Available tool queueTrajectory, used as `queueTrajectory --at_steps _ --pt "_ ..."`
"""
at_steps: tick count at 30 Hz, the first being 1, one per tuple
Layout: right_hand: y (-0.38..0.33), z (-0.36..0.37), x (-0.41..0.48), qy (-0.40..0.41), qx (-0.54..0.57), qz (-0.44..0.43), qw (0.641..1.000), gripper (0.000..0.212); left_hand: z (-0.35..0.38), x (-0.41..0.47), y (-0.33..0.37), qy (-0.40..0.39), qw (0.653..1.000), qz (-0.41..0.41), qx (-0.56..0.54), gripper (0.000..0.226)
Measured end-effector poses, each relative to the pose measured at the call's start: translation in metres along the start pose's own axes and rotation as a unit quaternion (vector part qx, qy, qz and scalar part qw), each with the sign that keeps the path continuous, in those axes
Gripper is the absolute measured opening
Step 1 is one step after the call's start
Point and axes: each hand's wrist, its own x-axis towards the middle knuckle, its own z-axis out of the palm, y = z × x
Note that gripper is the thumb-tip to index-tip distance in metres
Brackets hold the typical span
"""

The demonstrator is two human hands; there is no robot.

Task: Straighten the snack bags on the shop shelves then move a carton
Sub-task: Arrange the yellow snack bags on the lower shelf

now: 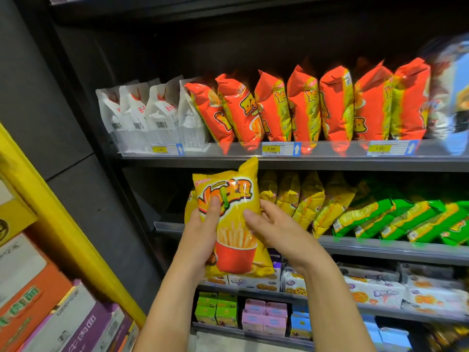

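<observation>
Price labels, post and small boxes around the shelving

Three yellow price labels [271,149] are fixed along the clear rail [228,148] at mid-frame, each beside a blue arrow tag [297,149]. A yellow post [50,199] is seen slanting down the left of the frame, against a dark grey panel [50,110]. At bottom centre, small green boxes [215,311], pink boxes [265,317] and a blue box [300,323] are lined up side by side.

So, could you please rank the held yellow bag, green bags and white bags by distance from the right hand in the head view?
1. Yellow bag: held by the right hand, centre.
2. Green bags: same level, to the right.
3. White bags: one level up, far left.
</observation>
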Motion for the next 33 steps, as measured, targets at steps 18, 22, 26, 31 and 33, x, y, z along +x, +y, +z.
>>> queueTrajectory --at_steps 18,22,26,31,33 --pt "0.025 -0.043 -0.005 0.037 -0.022 -0.102 0.994 0.062 -0.017 -0.005 -0.002 -0.206 0.961 0.144 0.117 0.071" --pt "0.023 -0.043 -0.004 0.022 0.022 -0.078 0.996 0.064 -0.015 -0.003 0.001 -0.173 0.975 0.120 0.068 0.069" --pt "0.026 -0.037 0.000 0.013 0.064 -0.025 0.998 0.058 -0.009 -0.001 0.002 -0.128 0.991 0.040 0.030 0.074" --pt "0.019 -0.023 0.001 0.033 0.107 0.069 0.991 0.056 -0.002 -0.003 0.006 -0.119 0.988 -0.097 -0.026 0.064" --pt "0.017 -0.021 0.001 0.040 0.111 0.098 0.988 0.059 0.002 -0.012 0.016 -0.136 0.983 -0.119 -0.038 0.042"
